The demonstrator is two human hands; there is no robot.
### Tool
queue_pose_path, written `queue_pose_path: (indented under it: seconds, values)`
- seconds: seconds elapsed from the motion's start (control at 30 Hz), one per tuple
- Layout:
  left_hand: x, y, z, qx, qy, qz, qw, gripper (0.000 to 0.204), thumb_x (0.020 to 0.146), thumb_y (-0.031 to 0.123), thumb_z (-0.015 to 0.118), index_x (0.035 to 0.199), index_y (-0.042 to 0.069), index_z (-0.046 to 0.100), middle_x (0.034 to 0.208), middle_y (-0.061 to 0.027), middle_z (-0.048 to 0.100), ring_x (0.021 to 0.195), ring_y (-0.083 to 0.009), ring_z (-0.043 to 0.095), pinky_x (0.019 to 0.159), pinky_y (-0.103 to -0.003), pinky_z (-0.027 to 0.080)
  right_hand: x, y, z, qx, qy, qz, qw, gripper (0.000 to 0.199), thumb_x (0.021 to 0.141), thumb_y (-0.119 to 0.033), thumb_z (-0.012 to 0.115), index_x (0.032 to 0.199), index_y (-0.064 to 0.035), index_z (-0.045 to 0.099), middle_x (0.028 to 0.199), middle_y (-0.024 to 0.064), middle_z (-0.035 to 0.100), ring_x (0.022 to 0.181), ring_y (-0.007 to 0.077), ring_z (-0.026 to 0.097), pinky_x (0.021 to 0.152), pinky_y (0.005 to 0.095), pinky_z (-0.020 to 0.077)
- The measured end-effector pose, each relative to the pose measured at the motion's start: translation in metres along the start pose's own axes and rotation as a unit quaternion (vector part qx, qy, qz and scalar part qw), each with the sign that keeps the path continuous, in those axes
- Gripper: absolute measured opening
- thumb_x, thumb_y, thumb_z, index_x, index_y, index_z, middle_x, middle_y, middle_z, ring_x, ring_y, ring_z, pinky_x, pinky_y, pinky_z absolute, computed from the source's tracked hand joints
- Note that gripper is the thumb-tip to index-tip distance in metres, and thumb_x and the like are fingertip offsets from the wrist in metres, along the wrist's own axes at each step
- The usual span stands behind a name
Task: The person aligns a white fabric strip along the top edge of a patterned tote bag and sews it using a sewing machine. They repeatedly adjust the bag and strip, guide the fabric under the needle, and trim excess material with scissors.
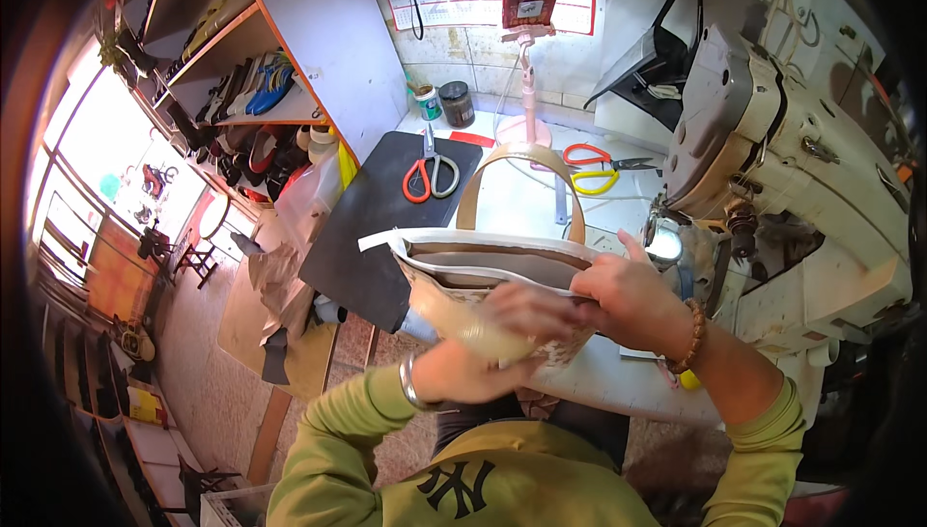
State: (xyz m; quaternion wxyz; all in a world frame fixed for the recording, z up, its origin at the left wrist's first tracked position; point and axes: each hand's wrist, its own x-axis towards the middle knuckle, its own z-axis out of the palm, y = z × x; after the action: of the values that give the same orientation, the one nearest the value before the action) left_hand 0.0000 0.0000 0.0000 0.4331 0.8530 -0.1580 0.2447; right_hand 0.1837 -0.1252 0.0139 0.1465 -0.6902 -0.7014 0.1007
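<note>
A handbag (425,281) with a cream, patterned front, white edging round its mouth and a grey lining stands open in front of me. Its tan handle (467,189) arches up on the far side, and a loose end of white edging sticks out at the left corner. My right hand (628,295) is closed on the bag's right top corner, thumb raised. Across the front of the bag lies my left hand (473,371), its fingers smeared by motion. Next to that hand is a blurred pale-yellow surface; I cannot tell whether it is part of the bag.
Red-and-grey-handled scissors (431,175) lie on a black mat (352,228). Red-and-yellow-handled scissors (603,168) rest beside a pink phone stand (528,93). A sewing machine (763,131) fills the right. Two jars (456,102) stand by the wall; shoe shelves (261,122) are at left.
</note>
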Motion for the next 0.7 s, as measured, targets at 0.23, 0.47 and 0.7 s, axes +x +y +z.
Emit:
queue_pose_path:
  seconds: [0.23,0.47,0.7]
  values:
    - [-0.04,-0.005,0.063,0.28,0.075,0.055,0.956,0.03,0.072,0.007,0.064,0.101,0.006,0.065,0.124,-0.0129,0.056,0.114,-0.0301,0.054,0.09,-0.04,0.048,-0.003,0.0,0.001,0.022,0.013,-0.004,1.0,0.006,0.08,-0.014,0.06,0.082,-0.0099,0.064,0.076,0.0038,0.063,0.091,0.0236,0.059,0.108,0.0592,0.0239]
    - [-0.045,-0.031,0.065,0.25,0.146,0.039,0.956,0.026,0.069,0.006,0.07,0.094,0.007,0.07,0.132,-0.0175,0.051,0.119,-0.036,0.051,0.094,-0.041,0.048,0.001,0.004,0.002,0.024,0.029,-0.019,0.999,0.007,0.078,-0.014,0.062,0.081,-0.008,0.063,0.074,0.0041,0.06,0.087,0.0239,0.058,0.108,0.0592,0.0242]
    - [-0.044,-0.04,0.066,0.232,0.163,0.054,0.957,0.026,0.069,0.003,0.071,0.095,0.005,0.069,0.133,-0.018,0.049,0.121,-0.0374,0.05,0.097,-0.043,0.047,0.008,0.004,-0.006,0.053,-0.018,-0.006,0.998,0.007,0.078,-0.015,0.059,0.078,-0.0083,0.062,0.07,0.0053,0.059,0.085,0.0251,0.059,0.107,0.0607,0.0228]
